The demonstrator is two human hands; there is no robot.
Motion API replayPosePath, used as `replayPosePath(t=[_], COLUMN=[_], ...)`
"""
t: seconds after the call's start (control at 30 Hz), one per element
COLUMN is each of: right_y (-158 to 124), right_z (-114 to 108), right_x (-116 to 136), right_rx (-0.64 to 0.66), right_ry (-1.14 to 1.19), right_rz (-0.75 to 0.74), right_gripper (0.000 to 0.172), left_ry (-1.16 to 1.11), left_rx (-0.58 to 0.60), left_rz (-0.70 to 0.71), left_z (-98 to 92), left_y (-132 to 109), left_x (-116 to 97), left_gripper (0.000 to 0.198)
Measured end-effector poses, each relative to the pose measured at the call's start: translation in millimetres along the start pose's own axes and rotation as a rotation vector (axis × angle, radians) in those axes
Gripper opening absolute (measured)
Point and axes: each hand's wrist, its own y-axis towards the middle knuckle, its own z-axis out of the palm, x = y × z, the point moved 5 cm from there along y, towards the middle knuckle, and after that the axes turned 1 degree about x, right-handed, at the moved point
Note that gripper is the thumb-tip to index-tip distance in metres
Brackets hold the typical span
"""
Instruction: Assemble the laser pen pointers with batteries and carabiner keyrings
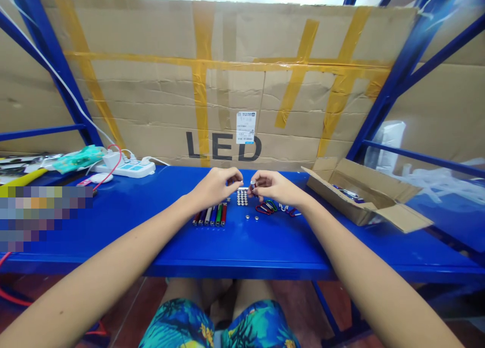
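Observation:
My left hand (216, 185) is closed, thumb and forefinger pinched near a block of button cells (242, 198); anything between the fingertips is too small to name. Opposite it, my right hand (273, 187) grips a short, dark, silver-ended small flashlight (253, 186), held roughly upright above the table. A row of slim, colored metal flashlights (210, 215) lies below my left hand. Two loose button cells, one a single cell (247, 217) and the other a second cell (256, 218), rest in front of the block. Several colored carabiners (267, 207) lie under my right wrist.
An open cardboard box (341, 209) with small items stands at right. At left are a white power strip (131, 167) with plugs and cables, and a teal packet (79, 158). A large taped cardboard panel (159, 105) backs the blue table (242, 252).

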Motion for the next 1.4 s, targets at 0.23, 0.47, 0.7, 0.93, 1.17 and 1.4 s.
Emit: replayPosePath(t=[0.23, 0.47, 0.7, 0.93, 1.17, 1.4], right_y=[-0.4, 0.8, 1.4, -0.1, 0.7, 1.5], right_z=[3.9, 2.0, -6.4, -8.2, -8.4, -7.1], right_x=[1.8, 1.6, -0.2, 5.3, 3.4, -3.3], right_rx=[0.021, 0.007, -0.027, -0.044, -0.042, -0.021], right_ry=[-0.017, -0.044, -0.271, -0.29, -0.32, -0.323], right_rz=[-0.027, -0.042, -0.136, -0.128, -0.123, -0.1], right_gripper=[0.013, 0.015, 0.018, 0.017, 0.017, 0.02], left_ry=[-0.003, 0.046, 0.122, 0.168, 0.092, 0.056], left_rx=[-0.11, -0.053, 0.105, 0.491, 0.545, 0.074], left_rz=[0.136, 0.196, 0.18, 0.278, 0.248, 0.127], left_z=[6.8, 10.1, 11.1, 35.2, 43.6, 17.8], left_y=[-2.0, -4.1, -7.3, -16.2, -15.5, -5.6], left_x=[-16.0, -20.2, -25.2, -30.7, -24.9, -15.6], left_gripper=[0.014, 0.017, 0.015, 0.021, 0.019, 0.012])
